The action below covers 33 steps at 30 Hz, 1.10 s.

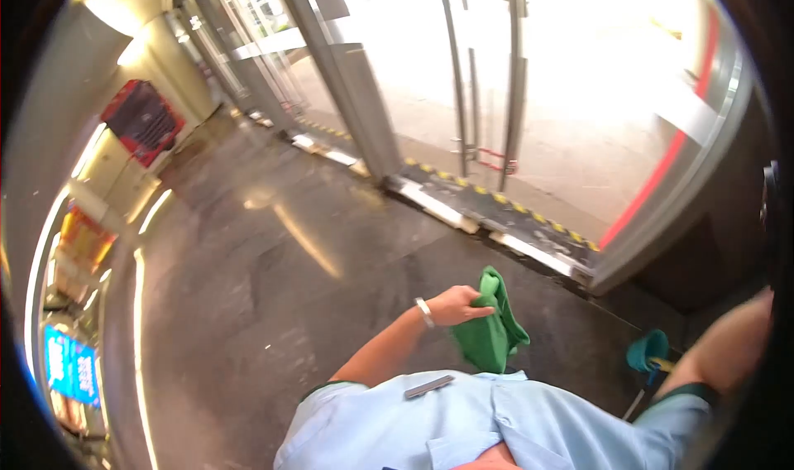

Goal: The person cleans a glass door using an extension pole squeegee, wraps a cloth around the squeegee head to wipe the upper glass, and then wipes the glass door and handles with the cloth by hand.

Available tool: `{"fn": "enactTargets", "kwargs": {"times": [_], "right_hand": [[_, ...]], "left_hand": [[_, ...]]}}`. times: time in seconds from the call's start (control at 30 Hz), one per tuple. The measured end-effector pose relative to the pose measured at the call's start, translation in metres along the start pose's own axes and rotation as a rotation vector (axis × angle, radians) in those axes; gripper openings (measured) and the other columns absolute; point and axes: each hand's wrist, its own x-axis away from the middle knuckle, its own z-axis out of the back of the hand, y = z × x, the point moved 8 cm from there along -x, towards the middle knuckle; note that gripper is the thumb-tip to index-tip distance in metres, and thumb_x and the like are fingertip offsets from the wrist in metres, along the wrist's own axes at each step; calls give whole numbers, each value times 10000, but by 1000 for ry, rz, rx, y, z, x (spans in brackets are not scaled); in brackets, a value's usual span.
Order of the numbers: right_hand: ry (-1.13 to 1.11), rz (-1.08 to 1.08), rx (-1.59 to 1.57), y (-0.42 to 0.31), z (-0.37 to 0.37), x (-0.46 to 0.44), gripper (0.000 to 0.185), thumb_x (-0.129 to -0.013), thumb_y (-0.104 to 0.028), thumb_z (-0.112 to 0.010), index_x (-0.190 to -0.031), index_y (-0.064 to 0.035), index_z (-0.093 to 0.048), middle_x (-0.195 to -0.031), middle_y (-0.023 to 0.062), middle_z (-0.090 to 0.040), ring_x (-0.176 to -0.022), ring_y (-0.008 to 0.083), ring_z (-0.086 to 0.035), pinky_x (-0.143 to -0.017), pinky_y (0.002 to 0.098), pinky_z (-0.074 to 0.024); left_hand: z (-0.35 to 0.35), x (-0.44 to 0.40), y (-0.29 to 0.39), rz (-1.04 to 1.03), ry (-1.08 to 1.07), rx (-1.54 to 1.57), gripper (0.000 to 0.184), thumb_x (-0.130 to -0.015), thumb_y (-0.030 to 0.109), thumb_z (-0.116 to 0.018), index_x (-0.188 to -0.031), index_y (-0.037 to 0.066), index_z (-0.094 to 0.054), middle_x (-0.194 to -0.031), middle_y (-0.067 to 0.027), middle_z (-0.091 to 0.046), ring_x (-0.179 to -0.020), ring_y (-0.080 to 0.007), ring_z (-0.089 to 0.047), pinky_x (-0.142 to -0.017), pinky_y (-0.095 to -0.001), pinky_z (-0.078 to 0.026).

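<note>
A green cloth (pixel 494 329) hangs in folds from my left hand (pixel 456 305), which is pinched around its upper part in front of my chest. There is a pale band on that wrist. My right forearm (pixel 728 350) reaches toward the right edge of the view, where the dark rim of the lens cuts it off, so the hand itself is hidden. Below that forearm, a teal container (pixel 647 352) with something yellow beside it is on the floor, and a thin stick runs down from it.
Glass doors (pixel 488 81) in metal frames stand ahead, with red at the handles. A threshold with yellow-black striping (pixel 513 205) runs along their foot. Dark floor tiles (pixel 248 321) reflect the lights. Lit screens (pixel 73 364) and a red-black sign (pixel 142 121) are at left.
</note>
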Motion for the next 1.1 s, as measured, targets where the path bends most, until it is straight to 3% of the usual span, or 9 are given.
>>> {"fn": "enactTargets", "kwargs": {"times": [0.27, 0.3, 0.4, 0.43, 0.67, 0.8, 0.93, 1.0, 1.1], "right_hand": [[-322, -196, -368, 111, -134, -26, 519, -970, -250, -394, -1422, -9, -310, -1430, 158, -381, -1336, 216, -353, -1128, 326, -257], [-382, -219, -407, 118, -151, -29, 524, -967, -250, -402, -1423, -10, -310, -1429, 155, -381, -1335, 215, -353, -1127, 326, -258], [-484, -211, -515, 136, -200, -47, 539, -956, -251, -428, -1425, -12, -308, -1429, 147, -382, -1334, 213, -351, -1124, 325, -260], [-523, -216, -536, 140, -214, -51, 545, -953, -251, -436, -1425, -13, -307, -1429, 145, -383, -1333, 212, -351, -1123, 324, -261], [-688, -177, -666, 148, -318, -80, 586, -928, -254, -496, -1430, -20, -303, -1428, 127, -384, -1329, 207, -347, -1117, 321, -267], [-792, -137, -713, 138, -376, -92, 612, -914, -255, -530, -1432, -24, -301, -1427, 116, -385, -1326, 204, -345, -1113, 320, -270], [-911, -160, -725, 129, -415, -86, 640, -899, -257, -564, -1435, -28, -299, -1426, 106, -386, -1324, 200, -343, -1109, 318, -273], [-1012, -304, -670, 128, -413, -58, 654, -892, -257, -581, -1436, -30, -298, -1426, 101, -387, -1323, 199, -342, -1107, 317, -275], [-968, -234, -594, 116, -405, -76, 676, -882, -258, -606, -1438, -33, -296, -1425, 93, -388, -1321, 196, -341, -1104, 316, -277]], "left_hand": [[86, -73, -28, 152, 126, -154, 304, -900, 329, -619, -885, 32, -681, -676, -74, -617, -634, -110, -525, -631, -286, -455], [95, -76, -29, 312, 90, -21, 303, -891, 339, -626, -905, 42, -682, -773, -111, -624, -713, -159, -567, -689, -315, -469], [133, -95, -44, 94, 339, -316, 300, -879, 345, -634, -918, 51, -681, -912, -143, -604, -869, -240, -586, -771, -345, -478], [142, -96, -53, 193, 384, -366, 294, -872, 350, -634, -901, 61, -680, -986, -149, -565, -979, -313, -556, -827, -377, -474], [232, -123, -52, 171, 631, -605, 348, -884, 363, -615, -816, 25, -658, -951, -143, -573, -1045, -322, -520, -797, -399, -472], [281, -133, -60, 165, 672, -343, 343, -905, 347, -595, -857, 12, -648, -754, -157, -604, -790, -361, -582, -710, -427, -479], [328, -141, -70, 21, 726, -63, 294, -926, 293, -585, -911, 6, -646, -816, -178, -670, -752, -241, -670, -671, -368, -509], [325, -132, -57, 89, 574, 159, 270, -925, 267, -588, -928, 4, -647, -839, -158, -688, -767, -175, -669, -672, -336, -517], [366, -167, -12, -109, 294, 193, 220, -940, 222, -577, -964, 16, -647, -853, -61, -682, -776, -130, -630, -689, -309, -515]]}}
